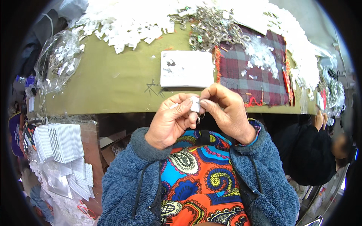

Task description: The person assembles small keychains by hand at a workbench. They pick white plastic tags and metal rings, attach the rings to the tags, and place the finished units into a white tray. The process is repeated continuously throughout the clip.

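Note:
Close to my body, just below the table's front edge, my two hands meet. Thumb and fingers of my left hand (170, 119) pinch a small white card-like piece (195, 104). My right hand (226, 110) has its thumb and forefinger pressed together at the right edge of that piece; what lies between them is too small to make out. Beneath the fingers hangs a little dark, shiny part, mostly hidden. Beyond the hands a white flat box (186, 77) lies on the table, with a few small dark bits on its top.
White tags (132, 32) and metallic ring-like pieces (215, 32) heap at the back of the green table (120, 83). A plaid cloth (241, 75) bears clear scraps. A filled plastic bag (60, 62) sits left, stacked white cards (64, 143) below it. Another person (311, 154) sits right.

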{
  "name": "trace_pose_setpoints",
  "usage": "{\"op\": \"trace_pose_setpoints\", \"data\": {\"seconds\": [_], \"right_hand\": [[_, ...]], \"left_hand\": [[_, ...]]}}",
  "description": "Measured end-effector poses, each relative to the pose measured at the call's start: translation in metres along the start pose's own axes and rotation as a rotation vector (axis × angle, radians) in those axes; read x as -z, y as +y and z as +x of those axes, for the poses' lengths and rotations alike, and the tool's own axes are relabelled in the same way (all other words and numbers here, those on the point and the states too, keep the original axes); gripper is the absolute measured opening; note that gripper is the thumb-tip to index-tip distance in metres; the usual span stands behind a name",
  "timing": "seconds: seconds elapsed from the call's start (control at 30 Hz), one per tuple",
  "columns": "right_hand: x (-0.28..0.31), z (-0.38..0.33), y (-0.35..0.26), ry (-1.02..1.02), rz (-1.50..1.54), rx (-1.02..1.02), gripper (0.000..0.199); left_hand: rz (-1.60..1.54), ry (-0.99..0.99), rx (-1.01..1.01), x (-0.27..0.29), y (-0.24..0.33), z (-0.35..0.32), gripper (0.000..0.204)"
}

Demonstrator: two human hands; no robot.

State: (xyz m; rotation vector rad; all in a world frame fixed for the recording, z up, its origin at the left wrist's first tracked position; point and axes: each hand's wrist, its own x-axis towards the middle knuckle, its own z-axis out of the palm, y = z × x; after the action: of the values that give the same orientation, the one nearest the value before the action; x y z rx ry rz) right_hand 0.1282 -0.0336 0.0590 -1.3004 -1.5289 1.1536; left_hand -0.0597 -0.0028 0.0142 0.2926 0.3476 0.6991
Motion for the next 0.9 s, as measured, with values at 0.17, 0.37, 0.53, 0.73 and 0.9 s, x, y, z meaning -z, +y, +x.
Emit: {"op": "trace_pose_setpoints", "data": {"seconds": [0.17,0.37,0.53,0.73,0.9], "right_hand": [[-0.015,0.01,-0.005,-0.025,0.04,0.054,0.005],[-0.029,0.029,-0.018,-0.096,-0.168,0.111,0.006],[-0.05,0.05,-0.019,-0.134,-0.281,0.194,0.012],[-0.005,0.15,-0.029,-0.161,-0.632,0.343,0.008],[0.007,0.219,0.008,-0.141,-0.989,0.328,0.011]], "left_hand": [[-0.038,0.004,-0.048,0.01,0.012,-0.008,0.024],[0.021,0.021,-0.087,0.018,0.025,-0.022,0.023],[0.153,0.184,-0.145,0.029,0.034,-0.029,0.023],[0.014,0.036,-0.253,0.035,0.054,-0.032,0.031],[-0.061,-0.055,-0.281,0.047,0.065,-0.031,0.025]]}}
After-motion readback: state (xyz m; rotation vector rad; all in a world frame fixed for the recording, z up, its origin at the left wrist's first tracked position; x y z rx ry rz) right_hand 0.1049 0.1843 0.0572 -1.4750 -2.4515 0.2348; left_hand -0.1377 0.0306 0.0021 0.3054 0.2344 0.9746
